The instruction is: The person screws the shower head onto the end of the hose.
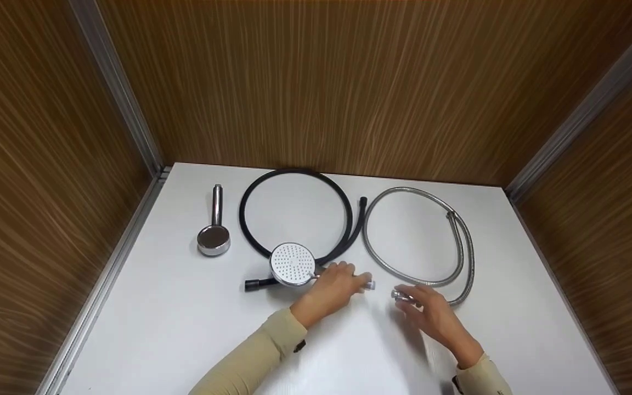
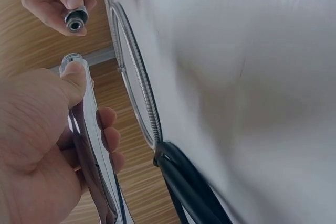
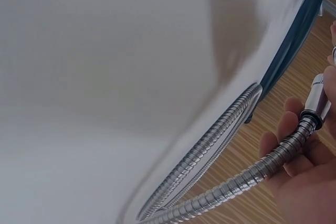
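My left hand (image 1: 331, 291) grips the chrome handle (image 2: 90, 114) of a shower head whose round white spray face (image 1: 292, 264) is turned up. The handle's threaded end (image 2: 72, 57) sticks out past the thumb, pointing toward the right hand. In my right hand (image 1: 430, 312), thumb and fingers pinch the metal end fitting (image 3: 317, 100) of a silver shower hose (image 1: 418, 190). Its opening (image 2: 76, 25) faces the threaded end, and a small gap separates the two. From the fitting, the ribbed hose (image 3: 247, 178) runs back across the right palm.
A black hose (image 1: 297, 171) lies coiled on the white table (image 1: 146, 307), partly beneath the held shower head. A second, smaller shower head (image 1: 213, 240) lies at the left. Wood-patterned panels (image 1: 316, 82) enclose the table at the back and both sides.
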A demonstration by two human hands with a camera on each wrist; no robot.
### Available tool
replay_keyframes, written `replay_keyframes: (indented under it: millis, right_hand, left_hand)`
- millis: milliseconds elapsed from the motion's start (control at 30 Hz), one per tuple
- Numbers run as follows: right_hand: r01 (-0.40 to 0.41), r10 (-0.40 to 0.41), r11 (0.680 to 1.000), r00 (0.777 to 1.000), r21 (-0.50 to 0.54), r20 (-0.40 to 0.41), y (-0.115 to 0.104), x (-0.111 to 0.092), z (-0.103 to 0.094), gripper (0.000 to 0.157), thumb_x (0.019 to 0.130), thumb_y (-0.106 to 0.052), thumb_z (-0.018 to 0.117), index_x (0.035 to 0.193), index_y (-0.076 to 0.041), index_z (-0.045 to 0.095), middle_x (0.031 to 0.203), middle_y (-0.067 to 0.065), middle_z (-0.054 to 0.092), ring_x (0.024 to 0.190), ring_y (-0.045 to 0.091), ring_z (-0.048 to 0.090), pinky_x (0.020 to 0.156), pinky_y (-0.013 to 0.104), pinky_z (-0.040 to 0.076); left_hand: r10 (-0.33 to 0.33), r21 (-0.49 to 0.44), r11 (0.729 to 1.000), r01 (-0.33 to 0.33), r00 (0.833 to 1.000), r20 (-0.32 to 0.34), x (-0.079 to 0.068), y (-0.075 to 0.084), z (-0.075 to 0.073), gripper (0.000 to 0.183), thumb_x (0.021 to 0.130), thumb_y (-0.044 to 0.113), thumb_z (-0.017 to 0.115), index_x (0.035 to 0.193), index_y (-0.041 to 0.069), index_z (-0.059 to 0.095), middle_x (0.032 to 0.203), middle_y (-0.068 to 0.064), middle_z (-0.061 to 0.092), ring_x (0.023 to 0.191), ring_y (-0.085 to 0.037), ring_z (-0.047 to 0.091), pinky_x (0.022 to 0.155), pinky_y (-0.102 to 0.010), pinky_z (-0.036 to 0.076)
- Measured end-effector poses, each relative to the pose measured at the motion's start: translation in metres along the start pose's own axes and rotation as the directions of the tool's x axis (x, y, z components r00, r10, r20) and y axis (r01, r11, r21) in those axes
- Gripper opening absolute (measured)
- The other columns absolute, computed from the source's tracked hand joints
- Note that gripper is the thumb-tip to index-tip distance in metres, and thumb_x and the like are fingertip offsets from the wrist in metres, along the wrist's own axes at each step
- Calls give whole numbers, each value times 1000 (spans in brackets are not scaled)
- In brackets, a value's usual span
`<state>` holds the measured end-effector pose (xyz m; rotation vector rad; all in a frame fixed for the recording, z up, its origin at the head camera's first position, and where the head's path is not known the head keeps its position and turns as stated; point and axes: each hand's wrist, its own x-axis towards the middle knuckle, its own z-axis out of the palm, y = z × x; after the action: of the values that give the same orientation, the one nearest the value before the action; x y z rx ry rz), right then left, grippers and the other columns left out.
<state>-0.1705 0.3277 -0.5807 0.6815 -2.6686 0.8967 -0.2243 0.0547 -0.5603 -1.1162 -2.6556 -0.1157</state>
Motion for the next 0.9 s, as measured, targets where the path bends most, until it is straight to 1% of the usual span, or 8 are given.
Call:
replay_keyframes:
  millis: [67,200,300,467,600,733,900]
  right_hand:
    - [2,-2,1000,1000,3,-4,-1,0,0,35,90,-9,82,124,-6,75,104,-1,73,81,10,67,69,30,58]
    - [13,-13,999,1000,-33,-5,-2,2,0,36,89,-12,84,124,-8,76,103,-3,74,82,8,64,70,33,58]
    - [13,-13,999,1000,-43,3,-3,3,0,36,88,-13,84,124,-9,76,102,-3,74,84,7,63,71,34,58]
    - [4,-4,999,1000,-54,9,-6,4,1,35,89,-14,84,123,-10,77,103,-3,74,85,8,63,72,34,58]
    - [4,-3,998,1000,-63,5,-9,4,2,35,88,-14,84,122,-11,77,103,-2,74,85,9,64,72,37,59]
    - [10,-10,998,1000,-64,-2,-12,5,4,35,89,-15,84,122,-11,77,102,-4,74,85,9,63,71,38,59]
    - [42,-44,997,999,-62,-29,-16,6,7,35,88,-14,84,122,-10,77,101,-5,74,84,10,64,70,34,58]
  left_hand:
    - [-2,10,1000,2,1000,-6,0,-1,0,26,101,40,63,123,27,66,92,-2,69,85,-19,65,77,-32,52]
    - [-6,21,1000,7,1000,-20,1,-2,0,25,101,41,63,122,27,67,92,-2,70,86,-18,65,77,-31,51]
    - [-9,25,1000,9,1000,-18,2,-2,0,25,101,41,63,122,28,68,93,-1,71,86,-18,65,78,-31,51]
    - [-4,51,999,4,1000,-11,3,-2,0,26,101,42,63,122,29,68,93,-1,71,87,-18,65,78,-31,50]
    - [3,64,998,-1,1000,-18,4,-2,-1,26,100,43,63,122,29,68,93,-1,71,87,-18,65,78,-31,51]
    - [-1,55,999,2,1000,-28,3,-2,0,26,99,42,65,122,30,68,93,-1,71,87,-17,64,77,-30,49]
    - [-15,26,1000,15,1000,4,2,-1,0,27,99,42,63,123,31,68,95,-1,71,89,-18,64,79,-31,49]
